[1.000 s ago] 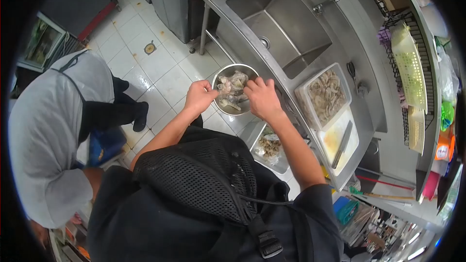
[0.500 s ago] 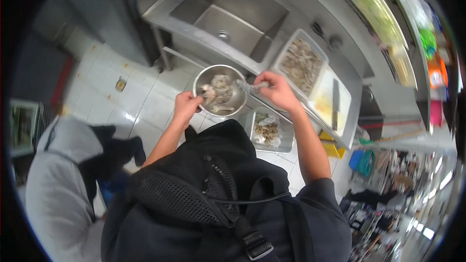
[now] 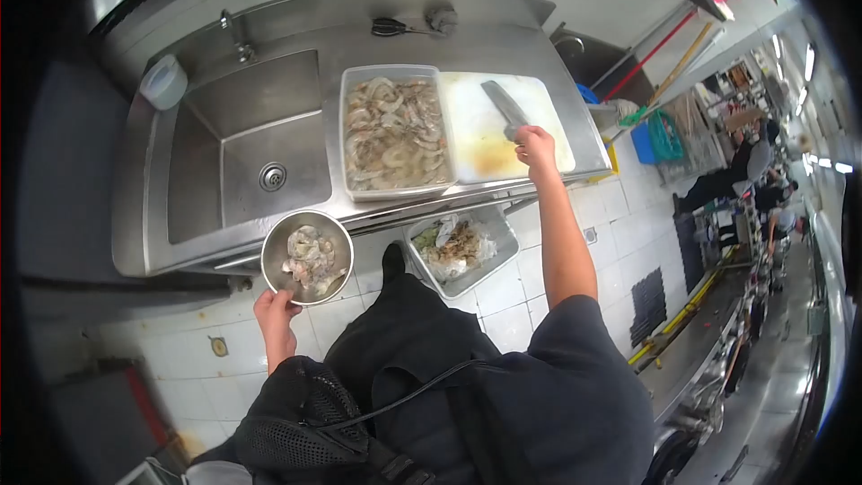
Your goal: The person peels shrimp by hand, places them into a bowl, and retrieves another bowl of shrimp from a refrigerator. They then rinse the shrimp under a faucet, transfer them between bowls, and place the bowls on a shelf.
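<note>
The round, shiny metal bowl [image 3: 276, 247] hangs by the worktop's [image 3: 485, 40] front edge, toward the left corner, its greyish-pink shrimp [image 3: 312, 262] overlapping indistinctly. The left hand [image 3: 276, 310] holds its rim; the right hand [image 3: 537, 149] grips the grey-bladed knife [image 3: 505, 106], hiding the handle.

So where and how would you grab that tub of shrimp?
Likely by the rim of the tub, at its left and right sides, coming from the front. It is open-topped and loaded with shrimp, so a two-sided hold should keep it level. The cutting board sits close on the right, leaving less room there.
</note>
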A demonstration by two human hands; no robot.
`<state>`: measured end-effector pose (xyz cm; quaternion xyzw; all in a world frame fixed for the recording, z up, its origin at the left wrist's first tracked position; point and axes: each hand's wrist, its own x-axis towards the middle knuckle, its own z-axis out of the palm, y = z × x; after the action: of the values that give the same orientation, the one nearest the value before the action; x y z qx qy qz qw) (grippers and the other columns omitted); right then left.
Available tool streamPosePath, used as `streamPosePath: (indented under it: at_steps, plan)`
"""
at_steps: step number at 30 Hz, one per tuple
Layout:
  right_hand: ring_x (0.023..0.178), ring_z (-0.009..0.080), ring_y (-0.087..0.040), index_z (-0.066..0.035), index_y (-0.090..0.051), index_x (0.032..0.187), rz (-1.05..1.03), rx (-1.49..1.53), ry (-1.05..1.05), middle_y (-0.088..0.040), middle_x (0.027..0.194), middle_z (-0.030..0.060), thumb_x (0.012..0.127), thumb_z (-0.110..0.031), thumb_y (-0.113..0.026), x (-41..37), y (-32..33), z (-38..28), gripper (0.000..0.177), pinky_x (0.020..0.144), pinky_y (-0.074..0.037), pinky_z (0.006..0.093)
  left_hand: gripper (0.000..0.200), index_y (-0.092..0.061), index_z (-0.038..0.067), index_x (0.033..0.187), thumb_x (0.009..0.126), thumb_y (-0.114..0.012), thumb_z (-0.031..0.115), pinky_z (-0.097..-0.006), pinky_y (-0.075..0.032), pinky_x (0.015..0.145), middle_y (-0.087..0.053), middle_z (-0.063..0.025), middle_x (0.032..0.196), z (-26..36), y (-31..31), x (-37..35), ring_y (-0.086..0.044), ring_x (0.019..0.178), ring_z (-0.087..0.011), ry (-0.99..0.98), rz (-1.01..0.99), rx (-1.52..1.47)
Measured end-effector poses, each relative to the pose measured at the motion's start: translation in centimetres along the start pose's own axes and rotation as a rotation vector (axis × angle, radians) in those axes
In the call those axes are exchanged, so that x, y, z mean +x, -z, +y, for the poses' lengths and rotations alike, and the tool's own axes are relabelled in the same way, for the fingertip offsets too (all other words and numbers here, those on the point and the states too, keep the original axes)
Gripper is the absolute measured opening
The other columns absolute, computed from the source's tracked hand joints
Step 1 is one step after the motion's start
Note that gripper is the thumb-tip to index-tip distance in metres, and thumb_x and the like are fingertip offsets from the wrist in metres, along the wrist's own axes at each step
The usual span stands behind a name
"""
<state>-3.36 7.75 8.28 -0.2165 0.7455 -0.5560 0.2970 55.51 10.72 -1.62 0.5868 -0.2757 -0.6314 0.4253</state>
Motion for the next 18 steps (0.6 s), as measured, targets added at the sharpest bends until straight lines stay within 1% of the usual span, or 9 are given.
streamPosePath:
  at_steps: [3,6,9,11,12,14,15,17,18]
  plan:
    - [0.067,0.0109,-0.055,-0.007,-0.068,0.101,0.079,-0.034,-0.046,-0.064,0.086,0.0022,0.085,-0.012,-0.064,3.6,1.9,1.6,0.018,0.060,-0.045,0.0250,0.003,-0.065,0.003,0.085,0.083,-0.065,0.005,-0.0254,-0.051,0.054,-0.065,-0.0026,0.075,1.8,-1.6,2.1,-0.060,0.062,-0.0111,-0.024,-0.029,0.037]
    - [0.065,0.0098,-0.055,-0.008,-0.068,0.099,-0.013,-0.090,-0.117,-0.063,0.083,0.0010,0.083,-0.012,-0.065,6.3,1.7,2.5,0.017,0.059,-0.045,0.0252,0.003,-0.066,0.004,0.086,0.083,-0.064,0.004,-0.0237,-0.049,0.054,-0.066,-0.0024,0.077,3.5,-4.0,4.5,-0.059,0.061,-0.0101,-0.030,-0.027,0.097]
    - [0.069,0.0135,-0.060,-0.005,-0.070,0.104,-0.229,-0.197,-0.197,-0.065,0.083,0.0021,0.082,-0.012,-0.066,9.3,2.6,5.2,0.023,0.063,-0.049,0.0288,0.004,-0.067,0.004,0.088,0.084,-0.065,0.005,-0.0233,-0.049,0.056,-0.066,-0.0015,0.078,4.4,-6.5,6.3,-0.059,0.063,-0.0095,-0.026,-0.030,0.127]
    - [0.075,0.0237,-0.067,-0.003,-0.070,0.110,-0.050,-0.663,0.254,-0.069,0.083,0.0076,0.080,-0.013,-0.069,12.6,4.6,10.0,0.032,0.070,-0.053,0.0350,0.005,-0.068,0.004,0.089,0.085,-0.065,0.005,-0.0231,-0.049,0.057,-0.066,-0.0008,0.078,5.1,-8.1,6.6,-0.059,0.064,-0.0089,-0.039,0.006,0.083]
    - [0.075,0.0237,-0.067,-0.003,-0.070,0.110,-0.046,-0.666,0.228,-0.069,0.083,0.0076,0.080,-0.013,-0.069,12.4,5.3,9.9,0.032,0.070,-0.053,0.0350,0.007,-0.069,0.004,0.092,0.086,-0.066,0.006,-0.0231,-0.049,0.058,-0.068,-0.0011,0.081,5.2,-8.4,7.0,-0.060,0.066,-0.0085,-0.030,0.013,0.093]
    - [0.087,0.0421,-0.068,-0.006,-0.071,0.114,0.258,-0.874,0.336,-0.070,0.094,0.0177,0.077,-0.011,-0.067,12.2,5.9,7.9,0.038,0.081,-0.054,0.0479,0.009,-0.069,0.004,0.094,0.086,-0.066,0.006,-0.0230,-0.049,0.058,-0.069,-0.0017,0.084,4.6,-8.7,7.8,-0.061,0.067,-0.0086,-0.005,0.019,0.103]
    - [0.087,0.0421,-0.068,-0.006,-0.071,0.114,0.258,-0.877,0.319,-0.070,0.094,0.0177,0.077,-0.011,-0.067,12.2,6.3,8.0,0.038,0.081,-0.054,0.0479,0.011,-0.069,0.004,0.096,0.086,-0.066,0.006,-0.0230,-0.049,0.058,-0.070,-0.0024,0.087,4.7,-8.4,8.2,-0.061,0.068,-0.0087,0.002,0.026,0.103]
    - [0.095,0.0413,-0.067,-0.009,-0.064,0.125,0.133,-1.164,0.415,-0.069,0.107,0.0209,0.077,-0.011,-0.070,12.1,7.0,8.1,0.048,0.085,-0.054,0.0471,0.015,-0.069,0.003,0.100,0.085,-0.067,0.007,-0.0230,-0.049,0.059,-0.072,-0.0032,0.090,4.5,-7.8,9.0,-0.063,0.069,-0.0093,0.019,0.011,0.104]
    - [0.100,0.0421,-0.066,-0.010,-0.061,0.128,0.029,-1.170,0.309,-0.066,0.115,0.0230,0.078,-0.010,-0.066,12.0,6.8,8.3,0.049,0.090,-0.052,0.0495,0.017,-0.068,0.004,0.102,0.085,-0.067,0.007,-0.0236,-0.049,0.060,-0.072,-0.0035,0.091,4.9,-8.1,9.1,-0.063,0.071,-0.0099,0.020,0.017,0.085]
